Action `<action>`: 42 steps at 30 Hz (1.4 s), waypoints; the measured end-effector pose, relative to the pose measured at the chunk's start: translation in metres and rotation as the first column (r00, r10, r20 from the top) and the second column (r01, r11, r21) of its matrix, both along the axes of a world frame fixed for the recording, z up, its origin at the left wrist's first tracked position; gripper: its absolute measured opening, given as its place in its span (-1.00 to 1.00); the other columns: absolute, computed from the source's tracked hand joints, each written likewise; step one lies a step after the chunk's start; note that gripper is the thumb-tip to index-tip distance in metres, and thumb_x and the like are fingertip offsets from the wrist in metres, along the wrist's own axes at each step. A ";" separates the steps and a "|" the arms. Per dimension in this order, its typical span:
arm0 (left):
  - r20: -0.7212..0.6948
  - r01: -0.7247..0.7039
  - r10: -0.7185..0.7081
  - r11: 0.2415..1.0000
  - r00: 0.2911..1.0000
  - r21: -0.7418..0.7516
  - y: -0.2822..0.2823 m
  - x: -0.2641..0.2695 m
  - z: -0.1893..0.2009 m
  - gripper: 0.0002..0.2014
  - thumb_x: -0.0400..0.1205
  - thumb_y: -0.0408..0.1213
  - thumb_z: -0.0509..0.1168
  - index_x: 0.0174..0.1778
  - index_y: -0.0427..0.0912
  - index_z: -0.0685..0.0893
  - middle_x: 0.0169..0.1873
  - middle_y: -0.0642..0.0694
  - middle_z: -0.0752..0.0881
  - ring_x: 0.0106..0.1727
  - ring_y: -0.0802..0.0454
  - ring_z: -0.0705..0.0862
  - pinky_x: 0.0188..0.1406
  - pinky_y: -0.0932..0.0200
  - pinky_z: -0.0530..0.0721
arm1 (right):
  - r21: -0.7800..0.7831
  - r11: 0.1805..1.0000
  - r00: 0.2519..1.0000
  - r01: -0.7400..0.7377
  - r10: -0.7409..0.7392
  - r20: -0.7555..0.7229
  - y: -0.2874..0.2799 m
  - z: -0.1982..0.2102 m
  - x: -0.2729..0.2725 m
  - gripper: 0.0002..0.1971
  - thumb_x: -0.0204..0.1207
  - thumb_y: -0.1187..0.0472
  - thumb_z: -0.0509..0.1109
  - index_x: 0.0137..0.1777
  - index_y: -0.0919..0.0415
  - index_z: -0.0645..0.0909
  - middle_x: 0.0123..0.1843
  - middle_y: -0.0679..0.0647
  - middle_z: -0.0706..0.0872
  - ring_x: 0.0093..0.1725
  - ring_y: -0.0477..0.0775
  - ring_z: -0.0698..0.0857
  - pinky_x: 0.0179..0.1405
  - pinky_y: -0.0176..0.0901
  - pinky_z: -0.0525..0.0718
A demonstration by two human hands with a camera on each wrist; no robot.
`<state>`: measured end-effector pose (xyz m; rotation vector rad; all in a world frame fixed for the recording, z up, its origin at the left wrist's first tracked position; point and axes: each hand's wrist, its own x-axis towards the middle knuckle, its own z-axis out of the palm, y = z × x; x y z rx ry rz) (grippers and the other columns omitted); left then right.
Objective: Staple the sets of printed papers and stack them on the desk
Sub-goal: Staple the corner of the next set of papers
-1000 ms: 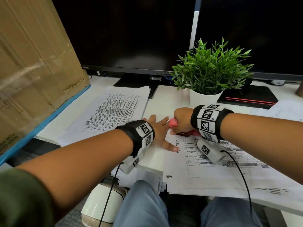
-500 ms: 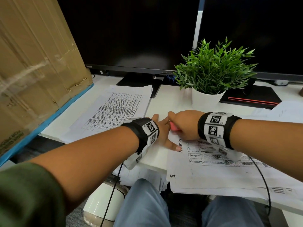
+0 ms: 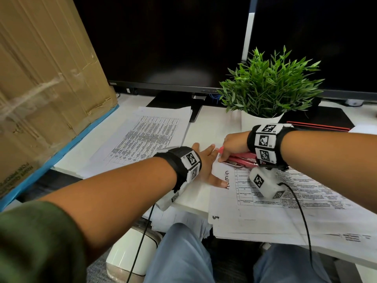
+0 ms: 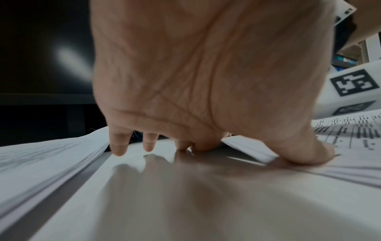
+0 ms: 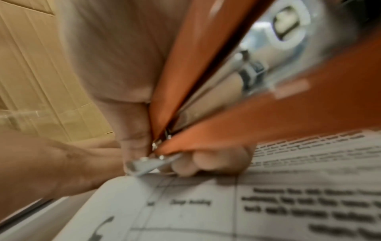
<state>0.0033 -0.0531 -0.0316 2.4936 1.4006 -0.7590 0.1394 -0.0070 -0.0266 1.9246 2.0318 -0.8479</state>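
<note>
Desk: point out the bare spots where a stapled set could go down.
Bare desk shows between the left paper stack and the plant pot, beyond both hands. The near right is crowded: papers, stapler, left hand, right hand.

White surface [image 3: 212,127]. On it: paper stack [image 3: 146,137] left, printed set [image 3: 285,203] right overhanging near edge, potted plant [image 3: 265,92] behind, monitor stands [image 3: 169,101], cardboard box [image 3: 40,78] far left.
</note>
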 end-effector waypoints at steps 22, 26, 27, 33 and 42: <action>0.038 -0.032 0.034 0.999 0.999 -0.043 0.004 -0.002 -0.002 0.00 0.59 0.40 0.10 0.71 -0.06 -0.29 0.71 0.01 -0.28 0.72 -0.19 -0.22 0.64 -0.17 -0.11 | 0.029 0.997 0.992 0.072 -0.068 -0.109 -0.016 0.002 0.005 -0.57 0.52 0.04 0.47 0.22 0.37 0.60 0.10 0.25 0.74 -0.08 0.13 0.61 -0.11 -0.14 0.55; 0.067 -0.080 0.081 0.997 0.994 -0.018 0.014 0.006 -0.017 -0.14 0.65 0.38 -0.05 0.72 0.02 -0.26 0.72 -0.03 -0.24 0.70 -0.36 -0.17 0.63 -0.24 -0.10 | 0.062 0.996 0.993 0.070 -0.063 -0.102 -0.018 0.001 0.001 -0.62 0.51 0.08 0.47 0.19 0.32 0.57 0.02 0.19 0.70 -0.08 0.13 0.61 -0.08 -0.11 0.56; 0.064 -0.078 0.077 0.997 0.995 0.010 0.012 0.008 -0.020 -0.16 0.67 0.34 -0.04 0.72 0.00 -0.25 0.72 -0.06 -0.23 0.70 -0.36 -0.16 0.63 -0.25 -0.09 | 0.075 0.995 0.992 0.065 -0.056 -0.110 -0.019 0.000 0.000 -0.65 0.51 0.10 0.47 0.17 0.32 0.57 -0.02 0.17 0.67 -0.08 0.13 0.61 -0.11 -0.11 0.55; -0.016 -0.057 0.058 0.995 0.998 0.084 0.016 0.016 -0.026 -0.17 0.69 0.30 -0.03 0.72 -0.06 -0.24 0.72 -0.12 -0.22 0.70 -0.35 -0.14 0.64 -0.20 -0.10 | 0.085 0.993 0.986 0.081 -0.068 -0.152 -0.019 -0.002 0.003 -0.79 0.50 0.14 0.48 -0.02 0.26 0.58 -0.14 0.13 0.63 -0.17 0.09 0.57 -0.30 -0.18 0.46; 0.008 -0.087 0.087 0.993 0.996 0.076 0.021 0.016 -0.034 -0.15 0.67 0.33 -0.03 0.72 -0.04 -0.26 0.72 -0.11 -0.22 0.69 -0.40 -0.15 0.63 -0.29 -0.09 | 0.075 0.993 0.978 0.088 -0.072 -0.194 -0.019 0.000 0.007 -0.77 0.51 0.11 0.49 -0.02 0.24 0.57 -0.14 0.12 0.64 -0.17 0.08 0.57 -0.29 -0.20 0.47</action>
